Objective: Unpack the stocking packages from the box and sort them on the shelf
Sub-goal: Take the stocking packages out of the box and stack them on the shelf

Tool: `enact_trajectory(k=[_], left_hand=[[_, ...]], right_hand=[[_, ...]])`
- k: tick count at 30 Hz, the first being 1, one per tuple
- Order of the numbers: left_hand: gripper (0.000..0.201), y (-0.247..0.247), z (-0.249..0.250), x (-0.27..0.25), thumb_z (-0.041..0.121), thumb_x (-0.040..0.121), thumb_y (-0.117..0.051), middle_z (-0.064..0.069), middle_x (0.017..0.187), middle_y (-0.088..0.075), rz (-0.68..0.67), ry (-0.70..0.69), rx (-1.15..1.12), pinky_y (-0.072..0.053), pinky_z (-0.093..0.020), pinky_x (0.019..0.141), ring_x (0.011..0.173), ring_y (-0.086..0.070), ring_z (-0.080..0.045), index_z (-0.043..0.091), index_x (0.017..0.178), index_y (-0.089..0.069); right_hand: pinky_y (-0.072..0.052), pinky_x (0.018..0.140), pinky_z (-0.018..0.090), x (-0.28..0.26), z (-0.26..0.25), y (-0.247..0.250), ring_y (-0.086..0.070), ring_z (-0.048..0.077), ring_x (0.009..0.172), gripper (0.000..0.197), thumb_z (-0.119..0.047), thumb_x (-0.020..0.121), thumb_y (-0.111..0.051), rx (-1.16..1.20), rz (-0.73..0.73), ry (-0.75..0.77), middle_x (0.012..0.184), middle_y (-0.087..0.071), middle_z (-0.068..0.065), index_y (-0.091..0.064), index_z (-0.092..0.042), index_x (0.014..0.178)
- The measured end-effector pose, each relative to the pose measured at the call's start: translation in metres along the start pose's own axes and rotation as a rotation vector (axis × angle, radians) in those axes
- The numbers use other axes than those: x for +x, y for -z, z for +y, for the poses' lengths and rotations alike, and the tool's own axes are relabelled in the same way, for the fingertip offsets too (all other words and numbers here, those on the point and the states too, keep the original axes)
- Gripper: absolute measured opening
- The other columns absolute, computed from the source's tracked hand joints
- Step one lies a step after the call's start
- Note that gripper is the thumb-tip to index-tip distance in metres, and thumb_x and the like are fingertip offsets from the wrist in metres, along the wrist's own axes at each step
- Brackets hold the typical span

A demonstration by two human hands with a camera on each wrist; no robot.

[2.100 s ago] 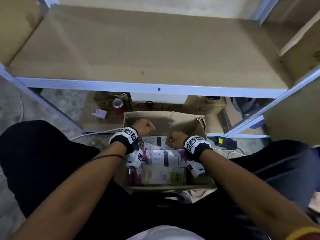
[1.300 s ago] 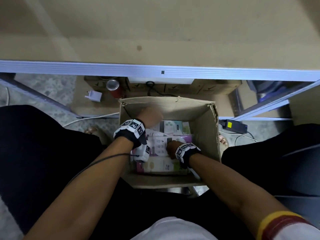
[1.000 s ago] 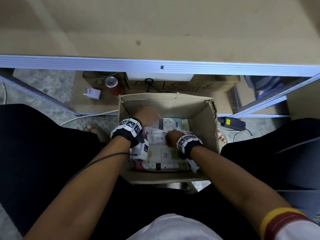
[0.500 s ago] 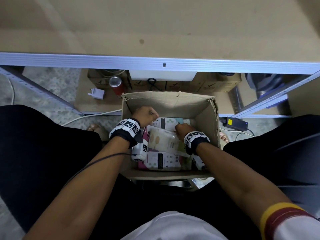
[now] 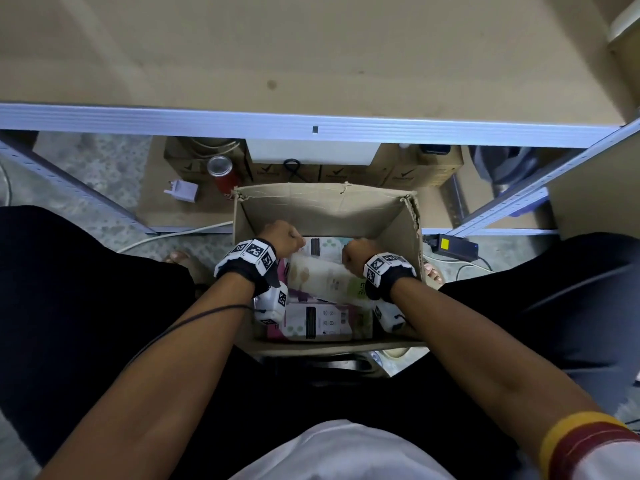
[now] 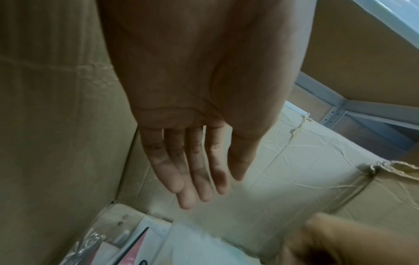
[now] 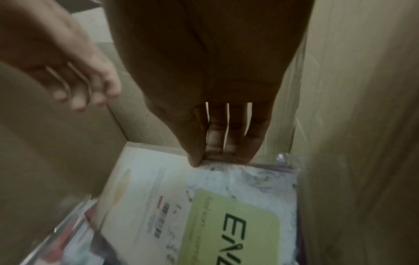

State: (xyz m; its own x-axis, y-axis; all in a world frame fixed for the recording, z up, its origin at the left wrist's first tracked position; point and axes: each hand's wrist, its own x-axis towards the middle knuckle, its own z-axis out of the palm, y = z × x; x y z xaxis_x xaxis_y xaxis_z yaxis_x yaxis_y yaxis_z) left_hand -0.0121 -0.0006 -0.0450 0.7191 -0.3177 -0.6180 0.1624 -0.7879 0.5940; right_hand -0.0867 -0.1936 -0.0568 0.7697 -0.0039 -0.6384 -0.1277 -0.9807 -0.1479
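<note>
An open cardboard box [image 5: 325,206] stands on the floor between my legs, with several flat stocking packages [image 5: 313,322] stacked inside. My right hand [image 5: 356,252] pinches the far edge of the top package [image 5: 325,278], cream with a green label, and that end is tilted up. The right wrist view shows thumb and fingers of the right hand [image 7: 217,157] clamped on this package [image 7: 158,197]. My left hand [image 5: 282,237] hovers by the box's left wall. Its fingers [image 6: 195,179] are straight and hold nothing. The bare shelf board [image 5: 311,64] lies above the box.
The shelf's blue-white metal rail [image 5: 311,124] crosses above the box. Under the shelf are a red can [image 5: 221,171], a white plug adapter [image 5: 183,192] and brown cartons [image 5: 408,171]. A black power brick [image 5: 453,245] lies right of the box. My legs flank it.
The right hand has taken hold of the cream package's far edge and raised it off the stack. The left hand has stayed near the box's left wall.
</note>
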Motion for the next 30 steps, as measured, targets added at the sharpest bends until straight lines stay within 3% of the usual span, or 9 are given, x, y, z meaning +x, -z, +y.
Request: enact_trajectory(k=[2, 4, 7, 10, 12, 15, 18, 24, 30], left_hand=[[0.024, -0.003, -0.002, -0.001, 0.021, 0.093, -0.065, -0.015, 0.106, -0.074, -0.004, 0.043, 0.071, -0.054, -0.036, 0.096, 0.103, -0.069, -0.030, 0.002, 0.099, -0.076], [0.026, -0.005, -0.002, -0.005, 0.021, 0.093, -0.063, -0.018, 0.110, -0.072, -0.016, 0.074, 0.135, -0.055, -0.037, 0.095, 0.106, -0.068, -0.032, 0.000, 0.104, -0.074], [0.031, -0.012, -0.004, -0.008, 0.020, 0.094, -0.059, -0.018, 0.120, -0.068, -0.038, 0.106, 0.196, -0.053, -0.040, 0.098, 0.112, -0.065, -0.033, -0.001, 0.115, -0.070], [0.030, -0.020, -0.005, -0.010, 0.016, 0.092, -0.061, -0.016, 0.120, -0.069, -0.066, 0.110, 0.255, -0.052, -0.038, 0.100, 0.112, -0.065, -0.030, -0.002, 0.114, -0.071], [0.026, -0.027, -0.008, -0.007, 0.012, 0.088, -0.065, -0.019, 0.110, -0.072, -0.106, 0.089, 0.274, -0.056, -0.039, 0.093, 0.104, -0.068, -0.032, -0.004, 0.107, -0.073], [0.021, -0.038, -0.010, -0.007, 0.009, 0.084, -0.064, -0.015, 0.086, -0.074, -0.197, 0.020, 0.286, -0.058, -0.034, 0.071, 0.084, -0.070, -0.030, -0.008, 0.091, -0.074], [0.020, -0.049, -0.013, -0.006, 0.012, 0.085, -0.069, -0.014, 0.103, -0.076, -0.312, -0.011, 0.357, -0.057, -0.038, 0.089, 0.098, -0.071, -0.030, 0.003, 0.099, -0.079], [0.041, -0.075, -0.015, 0.010, 0.024, 0.088, -0.072, -0.010, 0.135, -0.062, -0.383, 0.035, 0.569, -0.048, -0.037, 0.105, 0.122, -0.059, -0.027, 0.006, 0.125, -0.068], [0.061, -0.087, -0.036, 0.021, 0.025, 0.083, -0.077, -0.017, 0.141, -0.054, -0.406, 0.066, 0.722, -0.049, -0.045, 0.103, 0.125, -0.056, -0.033, 0.007, 0.136, -0.055]], right_hand=[[-0.053, 0.074, 0.037, -0.005, 0.001, 0.014, -0.064, 0.036, 0.089, 0.020, -0.010, 0.094, -0.048, 0.031, 0.059, -0.041, 0.104, -0.067, 0.020, -0.065, 0.000, 0.089], [-0.050, 0.069, 0.036, -0.008, 0.003, 0.027, -0.064, 0.037, 0.086, 0.020, -0.013, 0.093, -0.049, 0.055, 0.104, -0.070, 0.102, -0.067, 0.021, -0.061, 0.000, 0.085], [-0.056, 0.081, 0.040, -0.014, 0.004, 0.042, -0.066, 0.036, 0.095, 0.021, -0.006, 0.088, -0.051, 0.089, 0.120, -0.097, 0.106, -0.068, 0.017, -0.070, -0.006, 0.098], [-0.056, 0.084, 0.041, -0.020, 0.004, 0.056, -0.065, 0.035, 0.097, 0.022, -0.006, 0.088, -0.052, 0.081, 0.130, -0.089, 0.106, -0.067, 0.013, -0.071, -0.012, 0.096], [-0.056, 0.081, 0.038, -0.023, 0.003, 0.067, -0.066, 0.034, 0.095, 0.019, -0.007, 0.089, -0.051, 0.054, 0.140, -0.066, 0.099, -0.067, 0.010, -0.070, -0.012, 0.090], [-0.056, 0.085, 0.040, -0.030, -0.001, 0.085, -0.065, 0.031, 0.093, 0.017, -0.008, 0.089, -0.051, 0.012, 0.164, -0.007, 0.102, -0.067, 0.008, -0.067, -0.014, 0.092], [-0.056, 0.082, 0.041, -0.040, -0.003, 0.103, -0.063, 0.027, 0.090, 0.016, -0.008, 0.088, -0.052, 0.005, 0.199, 0.067, 0.102, -0.065, 0.005, -0.064, -0.019, 0.090], [-0.056, 0.073, 0.040, -0.050, 0.000, 0.120, -0.061, 0.025, 0.080, 0.017, -0.009, 0.085, -0.049, 0.081, 0.214, 0.138, 0.089, -0.062, 0.003, -0.060, -0.022, 0.080], [-0.053, 0.068, 0.034, -0.050, 0.001, 0.121, -0.060, 0.020, 0.078, 0.014, -0.010, 0.090, -0.051, 0.143, 0.218, 0.231, 0.088, -0.062, 0.000, -0.061, -0.019, 0.085]])
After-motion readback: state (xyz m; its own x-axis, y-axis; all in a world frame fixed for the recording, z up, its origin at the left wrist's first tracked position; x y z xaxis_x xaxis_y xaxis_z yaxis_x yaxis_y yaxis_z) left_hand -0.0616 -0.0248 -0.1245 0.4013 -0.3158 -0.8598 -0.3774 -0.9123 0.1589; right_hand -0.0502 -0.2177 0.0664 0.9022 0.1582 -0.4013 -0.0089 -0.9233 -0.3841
